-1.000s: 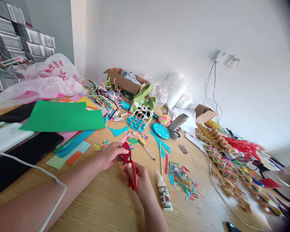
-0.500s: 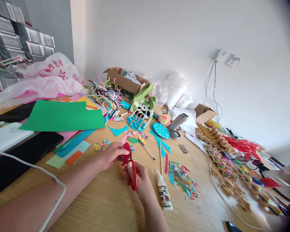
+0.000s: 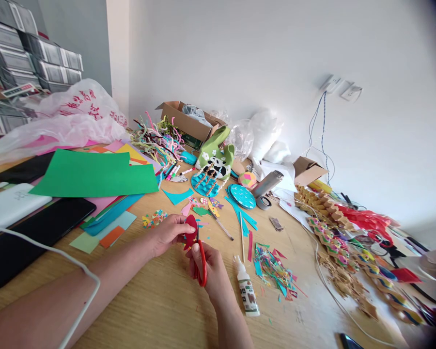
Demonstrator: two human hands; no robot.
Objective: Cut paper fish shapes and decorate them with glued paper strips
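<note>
Between the thumb and fingers of my left hand [image 3: 170, 233] is a small dark red paper cutout [image 3: 191, 226], rounded at the top and narrower below. My right hand [image 3: 210, 267] grips red-handled scissors [image 3: 203, 264], their blades pointing away from me along the cutout's right edge. Whether the blades are cutting into the paper is too small to tell. Just beyond my hands lie several small fish-shaped paper pieces, among them a green one [image 3: 201, 211] and a yellow one [image 3: 213, 209]. A white glue bottle [image 3: 247, 293] lies to the right of my right wrist.
Left of my forearm are green paper sheets [image 3: 94, 173], a black phone [image 3: 39, 242] and a white cable [image 3: 80, 265] crossing over the arm. Paper scraps [image 3: 274, 266] are heaped on the right. Farther back stand a green felt bag [image 3: 218, 155], a metal flask [image 3: 271, 182] and a cardboard box [image 3: 189, 123].
Almost nothing differs. Both hands keep the same hold on the cutout and scissors, and the view has shifted very slightly.
</note>
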